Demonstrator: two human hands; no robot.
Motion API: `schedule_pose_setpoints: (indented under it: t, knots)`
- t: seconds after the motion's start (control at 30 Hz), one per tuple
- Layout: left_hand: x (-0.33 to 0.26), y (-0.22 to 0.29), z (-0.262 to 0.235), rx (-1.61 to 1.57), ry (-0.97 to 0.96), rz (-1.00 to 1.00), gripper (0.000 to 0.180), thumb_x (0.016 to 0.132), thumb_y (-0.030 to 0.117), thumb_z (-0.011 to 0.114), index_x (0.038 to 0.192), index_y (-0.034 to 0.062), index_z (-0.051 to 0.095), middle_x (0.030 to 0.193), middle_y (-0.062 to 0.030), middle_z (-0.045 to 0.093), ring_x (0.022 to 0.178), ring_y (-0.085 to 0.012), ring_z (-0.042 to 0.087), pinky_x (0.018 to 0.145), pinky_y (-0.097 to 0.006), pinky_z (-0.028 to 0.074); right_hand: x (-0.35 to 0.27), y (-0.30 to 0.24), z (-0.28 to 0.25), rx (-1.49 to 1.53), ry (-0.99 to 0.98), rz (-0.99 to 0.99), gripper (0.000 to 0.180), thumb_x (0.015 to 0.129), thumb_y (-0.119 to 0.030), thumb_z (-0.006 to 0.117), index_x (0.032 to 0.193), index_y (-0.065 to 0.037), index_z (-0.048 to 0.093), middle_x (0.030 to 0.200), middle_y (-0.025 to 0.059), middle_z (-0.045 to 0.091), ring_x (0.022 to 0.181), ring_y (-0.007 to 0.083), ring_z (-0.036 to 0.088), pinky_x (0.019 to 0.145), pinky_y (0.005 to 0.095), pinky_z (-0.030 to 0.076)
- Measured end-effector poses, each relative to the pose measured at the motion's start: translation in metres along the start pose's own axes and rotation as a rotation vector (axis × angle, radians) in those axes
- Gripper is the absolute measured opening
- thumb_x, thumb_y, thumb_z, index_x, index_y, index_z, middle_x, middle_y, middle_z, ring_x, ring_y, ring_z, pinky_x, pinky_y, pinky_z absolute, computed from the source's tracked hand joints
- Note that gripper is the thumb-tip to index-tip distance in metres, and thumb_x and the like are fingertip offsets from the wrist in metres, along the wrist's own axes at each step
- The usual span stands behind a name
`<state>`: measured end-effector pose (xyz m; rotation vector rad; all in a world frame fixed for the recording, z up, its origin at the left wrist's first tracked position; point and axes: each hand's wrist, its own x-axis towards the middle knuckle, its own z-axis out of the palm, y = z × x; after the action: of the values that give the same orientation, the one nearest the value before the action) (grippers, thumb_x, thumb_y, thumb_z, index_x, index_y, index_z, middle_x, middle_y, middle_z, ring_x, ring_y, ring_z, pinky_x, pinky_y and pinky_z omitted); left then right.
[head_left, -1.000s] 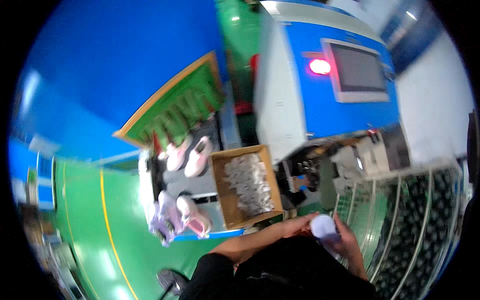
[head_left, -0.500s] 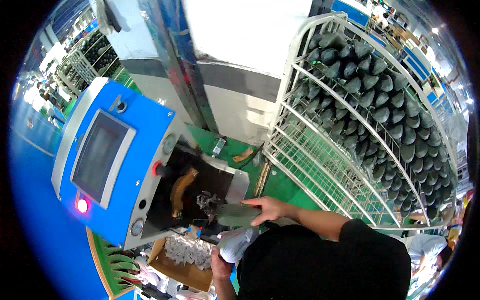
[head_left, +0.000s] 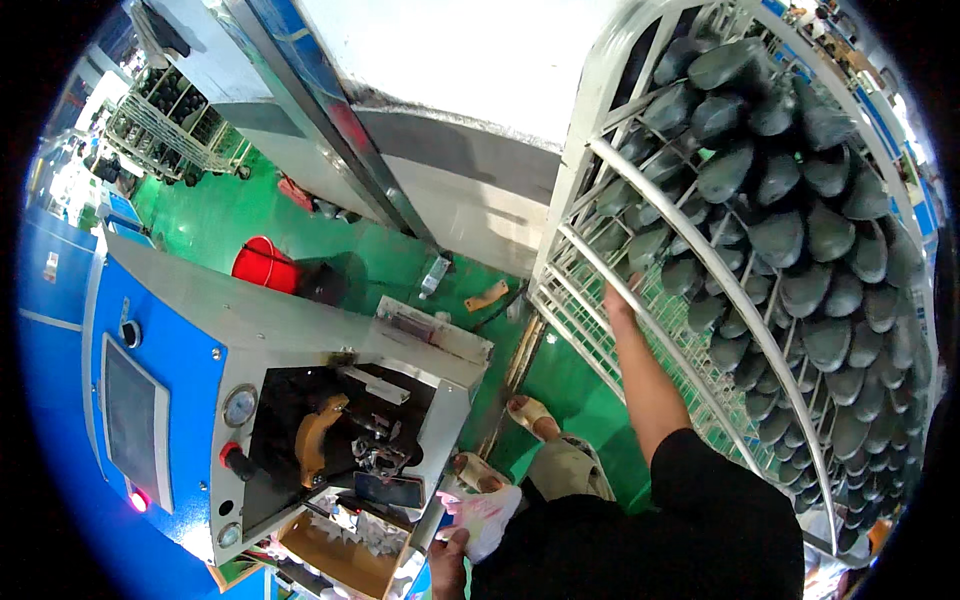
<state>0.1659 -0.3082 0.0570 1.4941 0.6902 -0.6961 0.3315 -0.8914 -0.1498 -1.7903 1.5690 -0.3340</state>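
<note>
My left hand (head_left: 450, 562) is closed around a soft white and pink shoe upper (head_left: 480, 522), low in front of me beside the machine. On my right, the arm stretches out to the white wire rack (head_left: 700, 240). There my right hand (head_left: 621, 303) is among the bars, just under the nearest dark grey-green shoe lasts (head_left: 648, 250). Its fingers are partly hidden by a rack bar, so I cannot make out whether they grip a last. Many more lasts fill the rack's upper right part in slanting rows.
A blue and grey machine (head_left: 200, 400) with a screen and an open dark bay stands at left. Below it sits a cardboard box (head_left: 330, 560) with whitish scraps. A red bucket (head_left: 265, 265), a bottle (head_left: 434, 276) and a curved brown piece (head_left: 486, 296) are on the green floor.
My right hand has gone from the machine's bay, where it held a greyish-green shoe last, over to the rack. My left hand still holds the shoe upper. The view has swung, bringing the rack closer.
</note>
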Motion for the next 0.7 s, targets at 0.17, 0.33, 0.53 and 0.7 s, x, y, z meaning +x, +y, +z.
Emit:
schedule_pose_setpoints:
  t: [0.17, 0.33, 0.53, 0.7]
  knots:
    - [-0.026, 0.0, 0.008, 0.188, 0.119, -0.105, 0.042, 0.084, 0.022, 0.078, 0.114, -0.0036, 0.065, 0.104, -0.0076, 0.068, 0.092, -0.0154, 0.062, 0.085, -0.031, 0.05, 0.005, -0.03, 0.015, 0.066, 0.003, 0.003, 0.058, 0.103, -0.041, 0.052, 0.144, -0.001, 0.044, 0.139, 0.0165, 0.052, 0.122, 0.0307, 0.053, 0.104, 0.0401, 0.042]
    - [-0.067, 0.044, -0.037, -0.202, -0.178, 0.235, 0.068, 0.085, 0.026, 0.077, 0.138, -0.0087, 0.052, 0.14, -0.0134, 0.057, 0.128, -0.0249, 0.054, 0.103, -0.042, 0.047, 0.085, 0.063, 0.024, -0.29, 0.186, -0.424, 0.06, 0.102, -0.051, 0.048, 0.142, -0.006, 0.051, 0.129, 0.0229, 0.061, 0.121, 0.0411, 0.056, 0.102, 0.0488, 0.043]
    - [-0.165, -0.028, -0.184, -0.794, 0.427, 0.626, 0.057, 0.084, 0.03, 0.076, 0.124, -0.0069, 0.057, 0.121, -0.0136, 0.065, 0.107, -0.0245, 0.065, 0.092, -0.04, 0.052, -0.033, 0.017, -0.013, -0.296, -0.354, -0.243, 0.06, 0.1, -0.04, 0.055, 0.145, -0.001, 0.049, 0.142, 0.0202, 0.056, 0.12, 0.0377, 0.06, 0.104, 0.0461, 0.045]
    - [-0.147, -0.089, -0.273, -0.243, 0.868, 0.488, 0.033, 0.091, 0.017, 0.069, 0.115, -0.0054, 0.071, 0.16, -0.0157, 0.036, 0.136, -0.0266, 0.048, 0.11, -0.037, 0.038, -0.242, -0.026, 0.017, 0.247, -0.829, -0.434, 0.044, 0.102, -0.021, 0.061, 0.139, 0.002, 0.055, 0.129, 0.0178, 0.064, 0.115, 0.027, 0.064, 0.099, 0.0398, 0.052]
